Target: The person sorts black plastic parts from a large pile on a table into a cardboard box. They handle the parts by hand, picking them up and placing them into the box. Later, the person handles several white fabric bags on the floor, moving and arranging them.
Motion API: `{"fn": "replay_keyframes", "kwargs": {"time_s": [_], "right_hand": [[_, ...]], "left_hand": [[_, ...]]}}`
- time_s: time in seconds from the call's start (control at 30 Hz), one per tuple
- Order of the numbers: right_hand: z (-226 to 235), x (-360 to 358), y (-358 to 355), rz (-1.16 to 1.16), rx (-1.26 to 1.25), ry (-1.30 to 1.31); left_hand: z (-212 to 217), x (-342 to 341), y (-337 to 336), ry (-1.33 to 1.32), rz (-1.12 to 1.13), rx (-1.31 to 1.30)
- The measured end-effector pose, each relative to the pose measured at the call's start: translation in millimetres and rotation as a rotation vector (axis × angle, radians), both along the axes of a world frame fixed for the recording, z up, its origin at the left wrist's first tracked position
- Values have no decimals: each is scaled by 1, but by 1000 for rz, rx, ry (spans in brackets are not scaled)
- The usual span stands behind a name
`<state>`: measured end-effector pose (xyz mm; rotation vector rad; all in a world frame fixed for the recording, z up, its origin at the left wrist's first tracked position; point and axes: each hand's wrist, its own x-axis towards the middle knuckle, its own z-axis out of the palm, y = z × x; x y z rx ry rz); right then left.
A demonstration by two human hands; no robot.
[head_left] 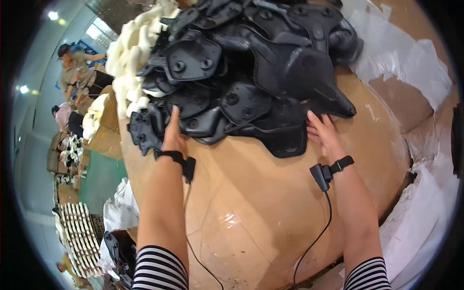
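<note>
A heap of black moulded parts (pixel 292 72) lies across the far half of a brown work surface (pixel 251 193). Many have a broad flat plate with round raised bosses, such as one flat part (pixel 194 60); some narrow into a neck. My left hand (pixel 174 135) is against the heap's near left edge, beside a small black part (pixel 143 130), fingers stretched forward. At the near right edge is my right hand (pixel 325 134), its fingers loosely bent and apart next to a pointed black part (pixel 333 104). Neither hand visibly grips a part. Each wrist wears a black strap with a cabled device.
Cream-white moulded pieces (pixel 137 53) are piled at the far left. Crumpled clear plastic sheeting (pixel 396 53) lies at the far right, white sheeting (pixel 425 222) at the near right. Beyond the left edge are a cardboard box (pixel 107 128), a stacked white pile (pixel 77 232) and several people (pixel 79 72).
</note>
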<state>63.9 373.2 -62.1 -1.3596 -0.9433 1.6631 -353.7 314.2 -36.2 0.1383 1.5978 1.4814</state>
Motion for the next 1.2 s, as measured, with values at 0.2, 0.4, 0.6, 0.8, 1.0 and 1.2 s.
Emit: {"fn": "replay_keyframes", "kwargs": {"time_s": [0.2, 0.4, 0.6, 0.8, 1.0, 1.2], "right_hand": [[-18, 9, 23, 9, -31, -107], [-9, 3, 3, 44, -26, -52], [35, -30, -33, -137, -54, 301], [21, -25, -140, -26, -2, 426], [5, -58, -288, 300, -112, 473], [29, -212, -440, 1032, 47, 711]], "left_hand": [[-18, -13, 31, 51, -59, -159], [-27, 36, -2, -78, -89, 5], [-10, 99, -74, -272, -245, 82], [-1, 155, -207, -365, -166, -29], [57, 148, -393, -450, 64, -26], [180, 93, -589, -31, 506, -74]]}}
